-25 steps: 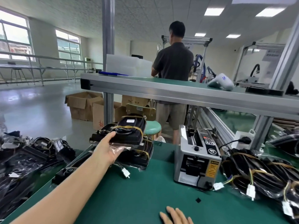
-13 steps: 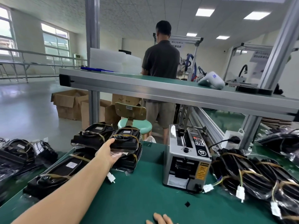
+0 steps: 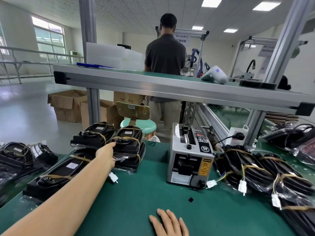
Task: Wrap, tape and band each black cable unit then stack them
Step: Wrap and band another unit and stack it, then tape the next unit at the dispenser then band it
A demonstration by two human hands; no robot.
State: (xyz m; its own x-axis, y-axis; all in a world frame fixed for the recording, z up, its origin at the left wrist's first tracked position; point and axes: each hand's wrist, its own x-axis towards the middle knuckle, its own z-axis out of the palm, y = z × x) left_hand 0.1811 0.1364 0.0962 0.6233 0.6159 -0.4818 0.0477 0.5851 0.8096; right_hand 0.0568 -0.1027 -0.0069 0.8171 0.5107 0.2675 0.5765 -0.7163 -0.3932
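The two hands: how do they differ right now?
The left hand is stretched far out, touching the top banded unit on the stack; the right hand lies close in on the green mat. The left hand meets a unit; the right hand lies flat, fingers straight, holding nothing. Both are bare, and neither holds a tool.

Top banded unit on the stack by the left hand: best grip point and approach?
Judging by its pose, take the top banded unit across its short width, at the near end. It lies flat on the stack, long axis running away from the person, with the rubber band and coiled cable on top. Come from the front-left, as the left hand does; the tape dispenser crowds the right.
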